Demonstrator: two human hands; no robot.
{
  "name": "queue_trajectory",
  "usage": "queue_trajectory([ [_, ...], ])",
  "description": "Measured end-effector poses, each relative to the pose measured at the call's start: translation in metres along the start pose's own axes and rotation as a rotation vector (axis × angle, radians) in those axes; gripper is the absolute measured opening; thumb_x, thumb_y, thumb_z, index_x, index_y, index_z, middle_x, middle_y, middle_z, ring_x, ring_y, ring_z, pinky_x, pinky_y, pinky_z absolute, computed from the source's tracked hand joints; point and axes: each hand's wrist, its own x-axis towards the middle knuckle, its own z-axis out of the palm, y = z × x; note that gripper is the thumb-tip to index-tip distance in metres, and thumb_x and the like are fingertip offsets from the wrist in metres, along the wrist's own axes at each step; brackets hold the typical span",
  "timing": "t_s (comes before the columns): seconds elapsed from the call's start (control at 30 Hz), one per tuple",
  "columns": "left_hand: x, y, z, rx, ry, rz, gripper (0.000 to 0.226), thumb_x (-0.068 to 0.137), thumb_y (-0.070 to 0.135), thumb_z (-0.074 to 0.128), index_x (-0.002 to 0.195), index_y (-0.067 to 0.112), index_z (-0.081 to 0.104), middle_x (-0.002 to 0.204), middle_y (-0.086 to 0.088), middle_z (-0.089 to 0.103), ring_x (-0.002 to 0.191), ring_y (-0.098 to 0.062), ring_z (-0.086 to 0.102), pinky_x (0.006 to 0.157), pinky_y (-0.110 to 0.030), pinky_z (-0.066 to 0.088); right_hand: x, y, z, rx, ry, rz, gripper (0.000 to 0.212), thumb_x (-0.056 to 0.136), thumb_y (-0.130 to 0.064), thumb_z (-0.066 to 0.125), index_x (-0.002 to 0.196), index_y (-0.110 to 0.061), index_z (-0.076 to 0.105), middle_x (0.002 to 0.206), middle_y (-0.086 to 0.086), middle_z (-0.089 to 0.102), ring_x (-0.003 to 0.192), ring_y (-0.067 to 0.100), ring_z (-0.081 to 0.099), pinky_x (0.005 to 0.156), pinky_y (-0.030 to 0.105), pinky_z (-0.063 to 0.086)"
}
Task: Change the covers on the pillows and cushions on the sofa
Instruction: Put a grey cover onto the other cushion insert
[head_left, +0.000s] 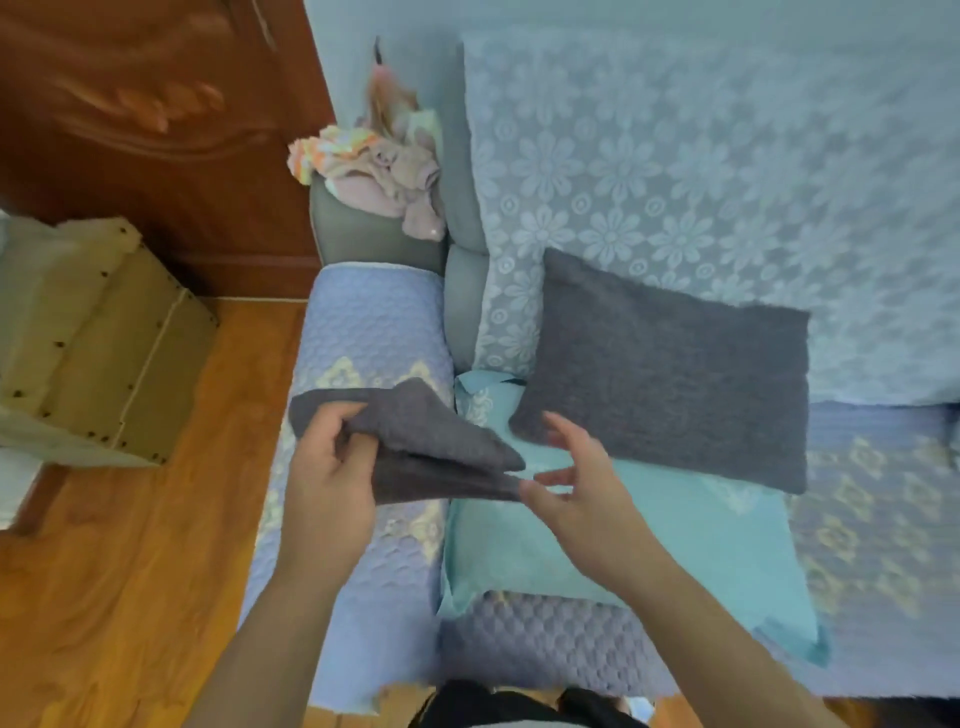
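The left hand (327, 467) grips a folded grey cover (431, 447), its thumb and fingers curled round the cloth's left end above the sofa arm (374, 322). The cover runs to the right from that hand and tapers to a point beside the right hand (571, 483). The right hand is spread, fingers loosely parted and slightly bent; its fingertips (530, 486) are at the cover's right end, but whether they pinch it or only touch it cannot be told

A grey cushion (670, 369) leans against the sofa back, which is draped with a pale flowered lace cloth (675, 166). The lower edge of this cushion overlaps a turquoise pillow (649, 545) lying flat on the seat. The seat and the arm both wear a quilted lilac throw (857, 519) with cream diamond patterns

At the far end of the sofa arm, where the grey upholstery is bare, sits a heap of pink and pale clothes (374, 166). Left of the sofa, on the orange wooden floor (130, 597), stands a beige studded stool (88, 332) in front of a dark red-brown wooden door (156, 104)
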Motion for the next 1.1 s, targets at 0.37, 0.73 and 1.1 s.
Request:
queue_trajectory([
  [0.37,-0.018,0.083,0.085,0.288,-0.391,0.073,0.014,0.103,0.021,0.058,0.095,0.026,0.068,0.095,0.008,0.070,0.089,-0.009,0.066,0.076,-0.023,0.051,-0.060,-0.017,-0.127,0.054,0.502,-0.231,0.015,0.097,-0.024,0.063,0.085,-0.017,0.063,0.076,-0.004,0.066,0.069,0.012,0.061,0.064,0.035,0.051],
  [0.73,-0.183,0.144,0.241,-0.062,-0.643,0.214,0.015,0.090,0.027,0.075,0.094,0.026,0.062,0.085,0.018,0.063,0.081,-0.002,0.060,0.075,-0.017,0.045,-0.125,0.024,-0.286,0.579,0.246,-0.007,0.028,0.106,-0.028,0.047,0.110,-0.009,0.068,0.090,0.007,0.077,0.083,0.024,0.075,0.077,0.046,0.061],
  [1.1,-0.232,0.174,0.323,0.093,-0.629,0.230,0.020,0.103,0.018,0.057,0.089,0.020,0.070,0.075,0.000,0.068,0.072,-0.007,0.062,0.071,-0.025,0.048,-0.138,0.062,-0.395,0.863,0.357,-0.018,0.019,0.102,-0.028,0.056,0.106,-0.009,0.061,0.102,0.013,0.068,0.085,0.021,0.072,0.064,0.036,0.061],
])
